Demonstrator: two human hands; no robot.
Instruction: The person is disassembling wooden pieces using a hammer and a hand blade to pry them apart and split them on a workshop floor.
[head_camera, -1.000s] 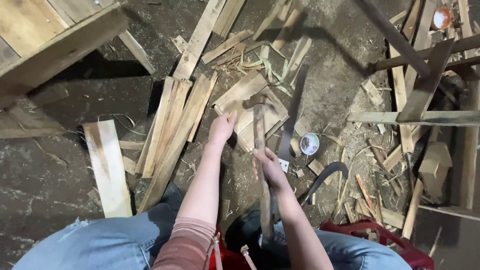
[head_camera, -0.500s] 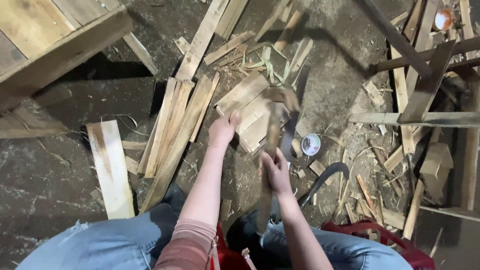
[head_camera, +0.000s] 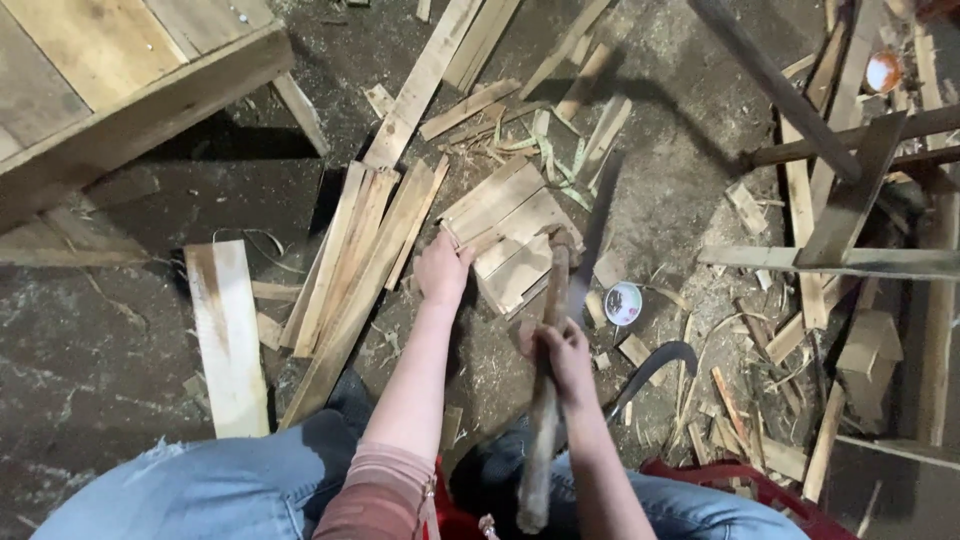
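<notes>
The wooden slats (head_camera: 505, 225) at the centre are pale tan with grey streaks. The hammer handle (head_camera: 543, 400) is dull brown. The floor (head_camera: 120, 350) is dark grey. At lower left, the jeans (head_camera: 210, 490) are light blue; the sleeve (head_camera: 375, 495) is striped pink.

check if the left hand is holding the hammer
No, the left hand rests on the boards; the right hand grips the hammer.

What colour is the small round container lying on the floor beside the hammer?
The small round container is white, with a dark mark inside; the head view shows it best.
</notes>
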